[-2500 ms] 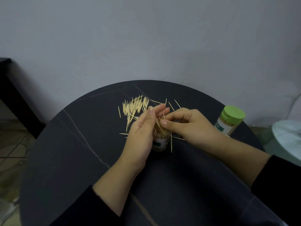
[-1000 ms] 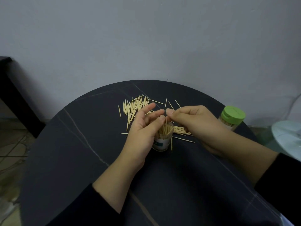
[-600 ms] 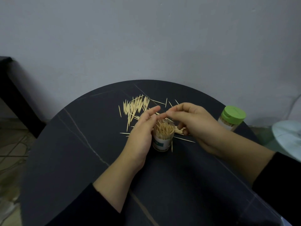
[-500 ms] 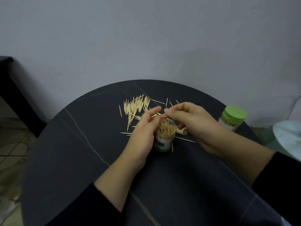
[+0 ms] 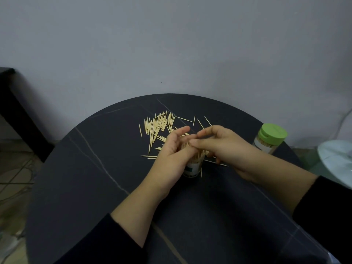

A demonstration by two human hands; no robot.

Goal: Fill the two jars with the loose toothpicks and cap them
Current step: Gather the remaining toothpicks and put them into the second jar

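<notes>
An open clear jar (image 5: 192, 169) stands upright at the middle of the round black table (image 5: 91, 180), with toothpicks sticking out of its mouth. My left hand (image 5: 171, 155) lies against the jar's left side, fingers fairly straight and pointing up past the rim. My right hand (image 5: 222, 145) reaches in from the right, its curled fingers and thumb pinching the toothpicks (image 5: 200, 154) at the jar's mouth. A pile of loose toothpicks (image 5: 158, 124) lies just behind the hands, and a few more lie to the right. A second jar with a green cap (image 5: 272, 132) stands at the table's right edge.
A pale wall rises close behind the table. Dark furniture (image 5: 11, 103) stands at the left, above cables (image 5: 15, 176) on the floor. A white rounded object (image 5: 337, 161) sits off the table's right side.
My left hand's fingers have lifted from around the jar and straightened upward. My right hand has dropped closer over the jar's mouth. The jar, the pile and the capped jar have stayed put.
</notes>
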